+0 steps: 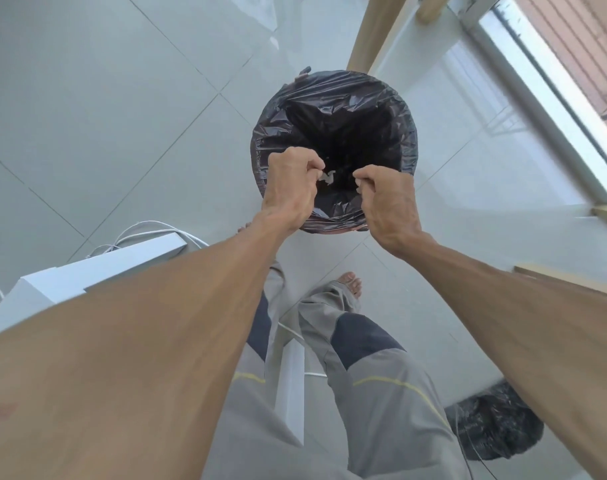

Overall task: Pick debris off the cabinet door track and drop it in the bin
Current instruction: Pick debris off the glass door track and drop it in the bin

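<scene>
Round bin lined with a crinkled black plastic bag (333,98) — stands on the pale grey tiled floor (87,98), mouth open upward, interior dark. A light wooden post (371,32) rises just behind its far rim.

Left hand (291,187) — held over the near-left part of the bin mouth, fingers curled into a loose fist, thumb and forefinger tips pinched together. Small white scraps of debris (328,177) sit just at those fingertips, over the dark opening; whether they are pinched or already loose cannot be told.

Right hand (388,199) — held over the near-right part of the bin mouth, fingers curled, thumb and forefinger pressed together. A tiny pale speck shows at the tips; too small to identify.

The two hands are near each other but apart, with the bin's opening between them. Both forearms are bare.

Grey work trousers with dark knee patches and a thin yellow seam (374,393) — below the arms; one bare foot (350,282) rests on the floor, just short of the bin.

White boxy cabinet piece (97,271) — lower left, with a thin white cable (149,228) looped on the floor beside it.

Second crumpled black plastic bag (496,424) — on the floor at lower right, partly hidden by the right forearm.

White-framed sliding window track (544,109) — along the right edge.
</scene>
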